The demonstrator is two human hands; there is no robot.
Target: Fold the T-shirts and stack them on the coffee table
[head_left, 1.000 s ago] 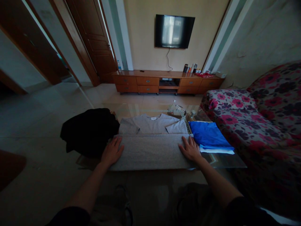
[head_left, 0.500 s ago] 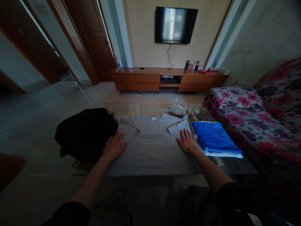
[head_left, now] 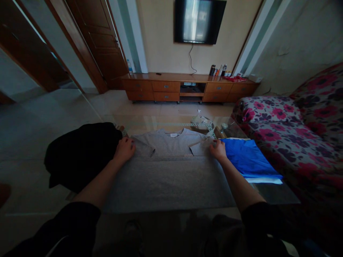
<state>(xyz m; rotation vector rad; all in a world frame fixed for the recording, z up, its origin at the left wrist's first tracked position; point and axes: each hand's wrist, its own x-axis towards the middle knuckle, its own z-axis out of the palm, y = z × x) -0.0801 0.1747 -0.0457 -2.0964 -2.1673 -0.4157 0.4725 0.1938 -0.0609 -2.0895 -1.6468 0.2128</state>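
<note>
A grey T-shirt (head_left: 171,178) lies spread on the glass coffee table, its collar at the far side and both sleeves turned inward. At the shirt's left sleeve edge, my left hand (head_left: 124,149) is closed with its fingers curled on the cloth. My right hand (head_left: 219,149) likewise pinches the edge by the right sleeve. Left of my left hand sits a heap of black clothing (head_left: 80,153). Beside my right hand lies a folded blue garment (head_left: 249,157) on top of some white cloth. The fingertips of both hands are partly hidden.
The glass table (head_left: 278,194) has a patterned border. A small glass jar (head_left: 224,127) stands near its far right corner. A flowered sofa (head_left: 278,128) is to the right. Beyond are a wooden TV cabinet (head_left: 166,87) with bottles on it and a wall television (head_left: 199,21).
Both hands have slid away from me toward the sleeves, going from flat with fingers spread to curled on the shirt's edges. The view has tilted slightly down.
</note>
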